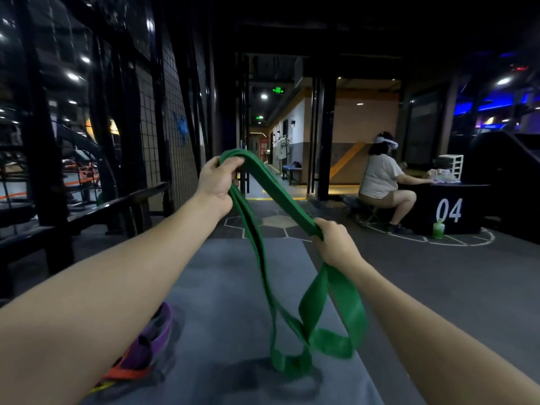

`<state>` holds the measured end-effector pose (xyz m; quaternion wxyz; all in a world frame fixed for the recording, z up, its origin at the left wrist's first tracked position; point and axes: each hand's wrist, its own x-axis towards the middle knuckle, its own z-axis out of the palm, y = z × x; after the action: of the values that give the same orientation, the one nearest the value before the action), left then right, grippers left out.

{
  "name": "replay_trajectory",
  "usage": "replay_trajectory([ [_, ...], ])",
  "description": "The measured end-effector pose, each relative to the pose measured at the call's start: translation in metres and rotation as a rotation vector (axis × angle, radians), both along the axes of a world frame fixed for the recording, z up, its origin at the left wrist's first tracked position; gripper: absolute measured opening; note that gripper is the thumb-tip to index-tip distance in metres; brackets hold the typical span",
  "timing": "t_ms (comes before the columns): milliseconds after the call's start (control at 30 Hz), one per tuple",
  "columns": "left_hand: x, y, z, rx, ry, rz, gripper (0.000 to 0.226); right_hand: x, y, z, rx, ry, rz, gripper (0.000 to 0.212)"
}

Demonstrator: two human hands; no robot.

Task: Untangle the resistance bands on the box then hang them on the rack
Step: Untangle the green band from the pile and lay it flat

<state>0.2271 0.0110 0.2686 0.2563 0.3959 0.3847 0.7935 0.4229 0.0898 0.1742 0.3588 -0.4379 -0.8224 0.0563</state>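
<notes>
In the head view, the left hand (217,182) is raised with its fingers and thumb curled round the top fold of a green resistance band (264,258), while the right hand (336,241) sits lower and to the right with its fingers wrapped round a bunched length of the same band. Between the two hands the band runs as a doubled strip, and below them it hangs in several loops that cross and twist near the bottom, just above the grey padded top of the box (228,287). A small heap of other bands (146,349), purple, orange and yellow, lies on the box beside the left forearm, apparently still knotted together. The step in hand looks like the untangling of the green band, lifted apart from the pile; the twisted lower loops suggest it is not yet free. The next move probably calls for spreading the hands or shaking the band so the crossed loops drop open, then carrying it to the rack; I cannot tell for certain which structure is the rack, though a black wire grid panel (163,124) stands to the left.
</notes>
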Motion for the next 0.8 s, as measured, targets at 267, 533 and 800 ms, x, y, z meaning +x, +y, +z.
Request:
replay_trajectory([
  [267, -0.054, -0.018, -0.048, -0.120, -0.111, 0.220, 0.019, -0.011, -0.007, -0.081, -0.214, -0.279, 0.076, 0.020],
  [533, -0.114, -0.055, -0.114, -0.420, -0.003, 0.461, 0.009, -0.050, -0.018, -0.144, -0.235, -0.371, 0.122, 0.021],
  [800, -0.117, -0.052, -0.189, -0.574, 0.405, 0.521, 0.022, -0.101, -0.042, -0.167, -0.032, -0.469, 0.261, 0.021],
])
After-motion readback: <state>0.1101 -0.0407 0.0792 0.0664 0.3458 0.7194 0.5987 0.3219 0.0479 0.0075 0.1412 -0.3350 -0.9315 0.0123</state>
